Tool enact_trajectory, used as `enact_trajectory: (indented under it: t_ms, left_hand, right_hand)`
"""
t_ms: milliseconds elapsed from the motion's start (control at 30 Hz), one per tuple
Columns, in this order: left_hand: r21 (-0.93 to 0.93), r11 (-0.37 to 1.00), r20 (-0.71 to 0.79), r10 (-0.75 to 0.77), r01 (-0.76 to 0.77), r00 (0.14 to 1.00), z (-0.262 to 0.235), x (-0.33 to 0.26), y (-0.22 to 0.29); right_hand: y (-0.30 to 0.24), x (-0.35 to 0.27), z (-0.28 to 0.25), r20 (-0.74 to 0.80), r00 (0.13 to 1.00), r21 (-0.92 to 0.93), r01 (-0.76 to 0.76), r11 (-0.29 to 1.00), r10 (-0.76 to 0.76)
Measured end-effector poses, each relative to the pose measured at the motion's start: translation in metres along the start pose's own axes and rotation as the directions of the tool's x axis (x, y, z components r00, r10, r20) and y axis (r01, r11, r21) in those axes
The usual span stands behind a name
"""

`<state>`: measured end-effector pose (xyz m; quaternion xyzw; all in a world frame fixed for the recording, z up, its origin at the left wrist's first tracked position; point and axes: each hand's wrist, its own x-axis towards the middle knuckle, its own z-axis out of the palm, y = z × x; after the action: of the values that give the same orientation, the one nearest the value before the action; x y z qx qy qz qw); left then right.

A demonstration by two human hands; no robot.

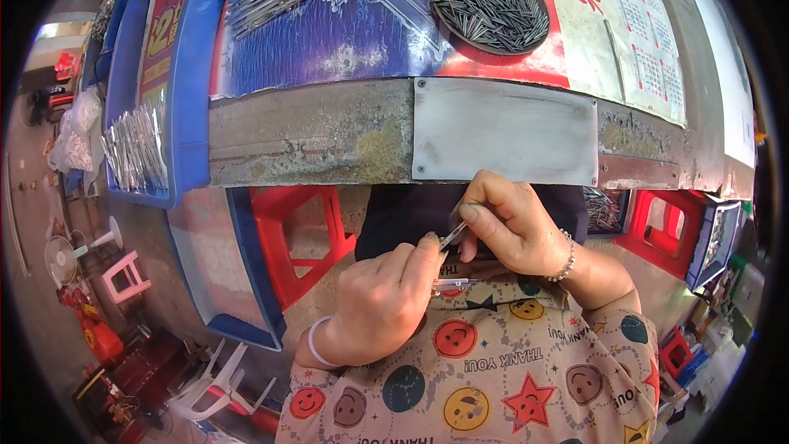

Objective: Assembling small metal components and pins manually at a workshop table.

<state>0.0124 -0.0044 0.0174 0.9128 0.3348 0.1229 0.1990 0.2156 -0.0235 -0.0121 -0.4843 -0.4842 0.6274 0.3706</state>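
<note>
Metal piece [449, 238] between both your hands, just off the worktop [320, 136] edge.
Your left hand [382, 296] pinches its near end, second rod [452, 284] poking from the curled fingers; your right hand [514, 226] pinches the far end. Dark pins [491, 8] sit in a round dish on the worktop.

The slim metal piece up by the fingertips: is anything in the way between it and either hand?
Nothing visible is. The slim metal piece spans the gap between the left hand and the right hand. Another silvery piece juts from the left hand below it, but not in between.
</note>
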Motion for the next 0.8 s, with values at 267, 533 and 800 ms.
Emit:
enact_trajectory:
  t_ms: [267, 533, 800]
  left_hand:
    - [-0.065, 0.995, -0.038, -0.08, 0.077, 0.996, 0.001, -0.002, 0.001]
    - [-0.041, 0.995, -0.018, -0.091, 0.09, 0.996, -0.002, 0.001, -0.001]
    - [0.014, 0.997, -0.012, -0.069, 0.069, 0.998, -0.005, 0.009, 0.001]
  right_hand:
    - [0.001, 0.003, 0.004, -0.007, 1.0, -0.019, 0.006, 1.0, -0.006]
    - [0.004, 0.007, 0.006, -0.029, 1.0, -0.003, 0.012, 1.0, -0.012]
    - [0.004, 0.009, 0.002, -0.028, 0.999, 0.087, -0.022, 0.996, 0.025]
